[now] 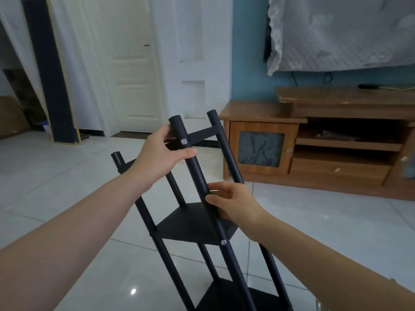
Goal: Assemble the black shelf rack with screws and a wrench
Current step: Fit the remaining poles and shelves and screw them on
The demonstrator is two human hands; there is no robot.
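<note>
The black shelf rack is held tilted above the tiled floor, with its top leaning away from me. Its nearest post runs between both hands.

The left hand grips this post near the top. The thumb lies across the front and the fingers are curled behind. The upper screw sits just above that thumb, seated in the post.

The right hand grips the same post lower down, with fingers and thumb clamped round it. The middle shelf lies directly beneath these fingers. The lower screw sits just below them, at the shelf joint.

I see three shelf tiers joined to the posts. Beyond the right fingers stands a wooden cabinet. Beyond the left fingers is a white door.
</note>
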